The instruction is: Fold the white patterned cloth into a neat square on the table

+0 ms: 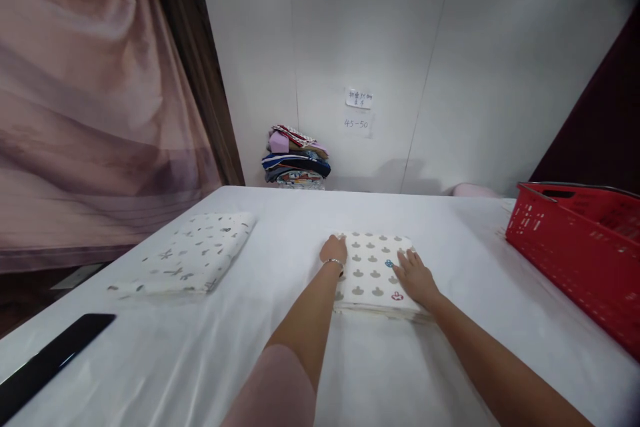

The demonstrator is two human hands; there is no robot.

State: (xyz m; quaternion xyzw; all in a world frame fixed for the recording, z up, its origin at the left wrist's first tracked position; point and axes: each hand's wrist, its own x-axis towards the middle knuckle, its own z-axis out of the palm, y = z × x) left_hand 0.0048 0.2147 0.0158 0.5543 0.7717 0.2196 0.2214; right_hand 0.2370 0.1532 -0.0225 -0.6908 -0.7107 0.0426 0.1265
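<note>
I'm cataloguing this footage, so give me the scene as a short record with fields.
Left hand: at left edge of folded white cloth with grey mushroom-like print
Right hand: fingers spread on that cloth's right side
Left of both: folded white cloth with small scattered motifs
Right of both: red plastic basket
Surface: white-covered table
Behind: stack of folded multicoloured fabrics

head view | faces forward, down | table (285, 240) near, wall (360, 27) beyond | upper right dark, perhaps vignetting
</note>
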